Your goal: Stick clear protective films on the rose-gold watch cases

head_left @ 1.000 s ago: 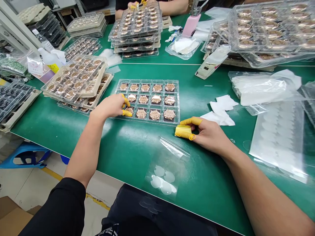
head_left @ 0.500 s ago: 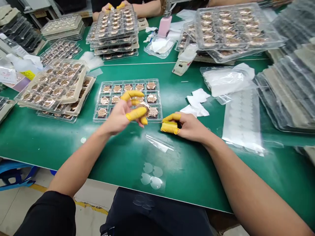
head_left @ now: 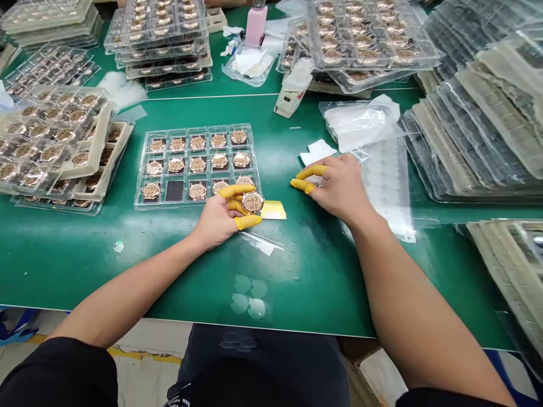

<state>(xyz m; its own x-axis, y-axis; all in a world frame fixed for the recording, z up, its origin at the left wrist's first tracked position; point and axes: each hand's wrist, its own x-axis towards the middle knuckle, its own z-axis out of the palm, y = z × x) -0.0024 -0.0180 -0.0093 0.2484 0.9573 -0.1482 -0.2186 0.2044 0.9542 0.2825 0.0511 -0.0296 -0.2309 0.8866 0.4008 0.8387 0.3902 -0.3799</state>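
Note:
My left hand (head_left: 227, 217), with yellow finger cots on, grips a rose-gold round watch case (head_left: 253, 202) between thumb and fingers. Its engraved back faces up. The hand is at the front right corner of a clear plastic tray (head_left: 136, 189) of similar watch cases; one pocket of its front row shows bare black. Just right of the held watch lies a small yellow-and-white pad (head_left: 274, 210). My right hand (head_left: 333, 183), also in yellow finger cots, pinches a white wipe (head_left: 316, 180), partly hidden by its fingers. Another white wipe (head_left: 317, 151) lies behind it.
Stacked watch trays (head_left: 55, 135) stand at left, with more at the back. A pink bottle (head_left: 256, 25) and a white device (head_left: 293, 87) are beyond. Stacked empty trays (head_left: 479, 124) line the right. Clear film (head_left: 250, 297) with round pieces lies near the front edge.
My right hand has let go of the yellow-and-white pad and moved right to the wipes. My left hand has come nearer with the watch case, its back now in plain view. The view has shifted right.

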